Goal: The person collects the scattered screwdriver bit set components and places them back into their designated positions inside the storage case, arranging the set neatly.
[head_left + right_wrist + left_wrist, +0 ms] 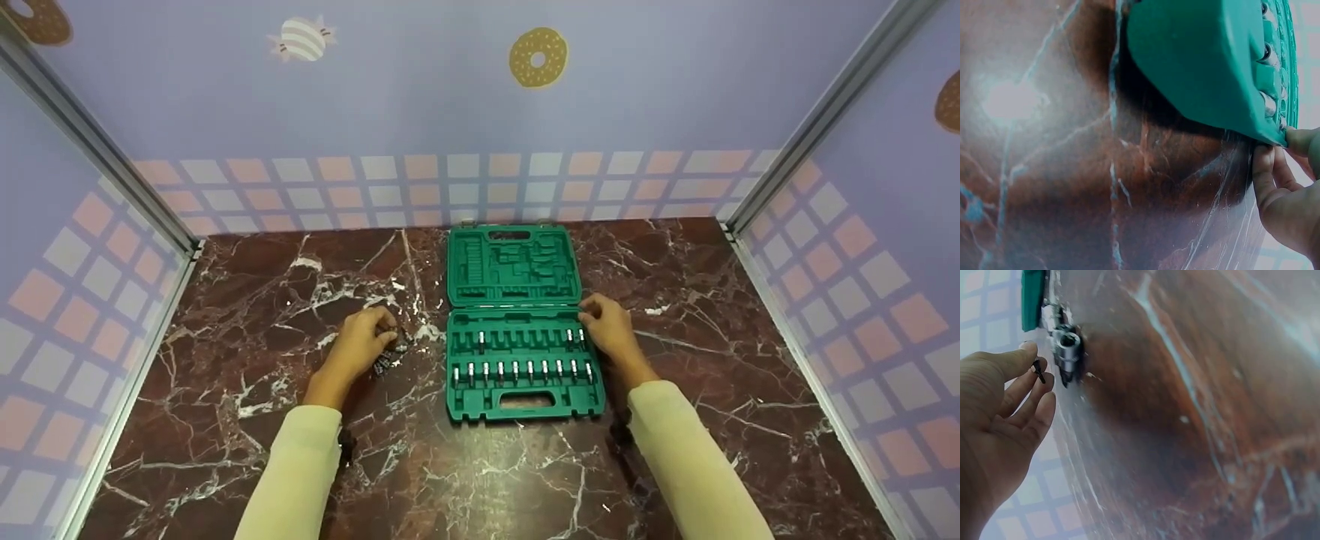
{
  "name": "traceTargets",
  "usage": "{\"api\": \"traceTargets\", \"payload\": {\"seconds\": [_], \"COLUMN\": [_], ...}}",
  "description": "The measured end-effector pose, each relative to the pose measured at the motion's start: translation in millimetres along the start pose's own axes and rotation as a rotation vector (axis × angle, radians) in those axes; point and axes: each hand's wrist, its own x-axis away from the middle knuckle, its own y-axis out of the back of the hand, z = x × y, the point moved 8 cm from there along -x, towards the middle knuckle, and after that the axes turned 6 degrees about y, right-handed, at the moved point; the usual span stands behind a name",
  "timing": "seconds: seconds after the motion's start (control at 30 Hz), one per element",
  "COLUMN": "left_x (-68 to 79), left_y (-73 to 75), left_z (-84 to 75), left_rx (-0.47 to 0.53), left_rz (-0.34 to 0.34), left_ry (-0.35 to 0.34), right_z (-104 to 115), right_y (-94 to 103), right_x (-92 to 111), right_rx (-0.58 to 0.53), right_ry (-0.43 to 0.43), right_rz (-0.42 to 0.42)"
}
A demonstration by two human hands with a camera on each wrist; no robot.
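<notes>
My left hand pinches a small dark bit between thumb and fingers, its narrow tip sticking out. Close by, a small pile of metal sockets and bits lies on the marble-patterned tabletop. To the right of the pile, a green tool case lies unfolded flat. Its front half holds a full-looking row of silver bit sockets, and three more stand in the row behind, among bare slots. At the case's right edge, near the hinge, my right hand grips the rim with thumb and fingers.
The case lid leans back toward the patterned rear wall, its moulded recesses bare. Side walls with metal corner rails enclose the dark red marble-patterned tabletop on left and right.
</notes>
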Motion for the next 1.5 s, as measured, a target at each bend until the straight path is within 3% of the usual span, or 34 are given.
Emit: {"api": "traceTargets", "payload": {"seconds": [0.33,0.57,0.77,1.13,1.5], "left_x": [2.3,1.2,2.0,0.9,-2.9], "left_y": [6.4,5.6,0.6,-16.5,-46.3], "left_z": [-19.8,-31.8,-46.8,-74.4,-110.5], "left_rx": [0.101,0.171,0.193,0.246,0.263], "left_rz": [-0.052,-0.038,-0.012,0.014,0.135], "left_ry": [0.009,0.022,-0.012,-0.02,-0.029], "right_z": [-1,1,1,-1,-2], "right_y": [-2.3,-0.8,-1.1,-1.0,-1.5], "right_x": [0,0,-1,0,0], "right_rx": [-0.008,-0.009,-0.015,-0.008,-0.008], "right_ry": [-0.021,-0.01,-0.014,-0.029,-0.028], "right_rz": [0.015,0.004,0.006,0.028,0.037]}}
